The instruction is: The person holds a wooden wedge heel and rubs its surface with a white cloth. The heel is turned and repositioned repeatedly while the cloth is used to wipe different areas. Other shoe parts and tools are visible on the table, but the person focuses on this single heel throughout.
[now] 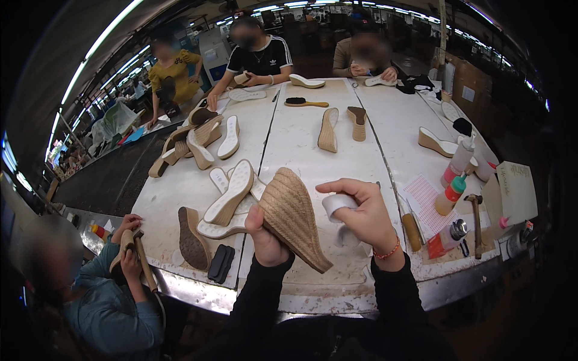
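Note:
My left hand point(268, 242) grips a wedge shoe sole point(295, 219) by its side, thumb pressed on the woven, rope-like tan surface. The sole is tilted up above the table's near middle. Just right of it, my right hand point(368, 218) is curled, with a white strip point(338, 207) looped about the thumb. Whether the strip is cloth or tape I cannot tell. The right hand does not touch the sole. Left of the held sole lie several white-topped wedge soles point(230, 191), a brown-bottomed sole point(194, 237) and a black block-like item point(221, 263).
The white table point(301, 174) carries more wedge soles point(328, 129) and a brush point(306, 103). At right are a hammer point(475, 222), squeeze bottles point(451, 194), a printed sheet point(424, 195) and a wooden handle point(410, 231). A co-worker point(120, 301) sits close at left; others work across the table.

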The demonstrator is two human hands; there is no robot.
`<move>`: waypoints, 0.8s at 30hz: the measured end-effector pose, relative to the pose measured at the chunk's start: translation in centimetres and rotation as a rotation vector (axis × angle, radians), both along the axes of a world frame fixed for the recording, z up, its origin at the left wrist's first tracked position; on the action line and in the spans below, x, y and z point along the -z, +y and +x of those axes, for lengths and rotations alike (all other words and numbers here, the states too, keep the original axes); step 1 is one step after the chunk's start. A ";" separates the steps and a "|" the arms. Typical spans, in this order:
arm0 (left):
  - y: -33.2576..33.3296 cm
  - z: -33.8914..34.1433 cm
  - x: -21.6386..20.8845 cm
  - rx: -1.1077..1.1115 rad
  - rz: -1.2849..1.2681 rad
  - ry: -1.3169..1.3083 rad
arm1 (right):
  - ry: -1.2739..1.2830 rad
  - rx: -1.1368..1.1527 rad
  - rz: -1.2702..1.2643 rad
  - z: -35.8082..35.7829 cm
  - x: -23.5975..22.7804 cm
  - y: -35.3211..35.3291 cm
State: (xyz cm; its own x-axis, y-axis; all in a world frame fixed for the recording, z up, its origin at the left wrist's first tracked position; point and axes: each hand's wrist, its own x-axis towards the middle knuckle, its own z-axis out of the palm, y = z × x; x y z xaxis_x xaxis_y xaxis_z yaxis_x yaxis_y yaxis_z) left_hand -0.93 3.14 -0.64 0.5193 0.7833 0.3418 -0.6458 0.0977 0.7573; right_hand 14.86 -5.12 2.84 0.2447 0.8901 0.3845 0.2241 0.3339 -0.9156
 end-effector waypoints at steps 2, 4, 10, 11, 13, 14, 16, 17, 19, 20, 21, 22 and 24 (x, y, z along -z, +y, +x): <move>-0.3 0.2 -0.9 -0.111 0.048 0.033 | 0.072 0.013 0.043 -0.1 0.0 -0.1; 0.1 -0.2 -1.1 -0.119 0.148 0.017 | 0.130 -0.033 0.045 -0.1 -0.5 -0.7; 0.5 -1.1 -2.5 -0.235 0.648 0.328 | 0.172 -0.138 -0.008 0.2 -2.2 -2.8; 0.8 -1.2 -3.0 -0.310 0.834 0.408 | 0.149 -0.145 -0.040 0.3 -2.3 -2.9; 0.3 -1.1 -4.7 -0.438 1.087 0.524 | 0.111 -0.171 -0.101 0.5 -2.1 -2.9; 0.2 -1.1 -5.2 -0.416 1.135 0.559 | 0.163 -0.200 -0.114 0.4 -2.1 -2.8; 0.1 -1.6 -6.4 -0.380 1.237 0.636 | 0.268 -0.271 -0.130 -0.6 -2.6 -2.5; -0.1 -1.8 -6.7 -0.368 1.251 0.696 | 0.285 -0.296 -0.126 -0.9 -2.7 -2.4; -0.3 -2.1 -7.2 -0.342 1.279 0.805 | 0.311 -0.339 -0.118 -1.3 -2.6 -2.2; -0.3 -2.3 -7.6 -0.395 1.349 0.840 | 0.332 -0.324 -0.076 -1.6 -2.2 -1.8; -0.4 -2.3 -8.3 -0.446 1.420 0.868 | 0.352 -0.302 -0.033 -2.0 -1.5 -1.2; -0.6 -2.6 -8.9 -0.501 1.491 0.903 | 0.374 -0.287 0.011 -2.3 -0.9 -0.6; -1.5 -3.0 -9.6 -0.638 1.555 0.958 | 0.459 -0.268 0.093 -2.6 0.3 0.3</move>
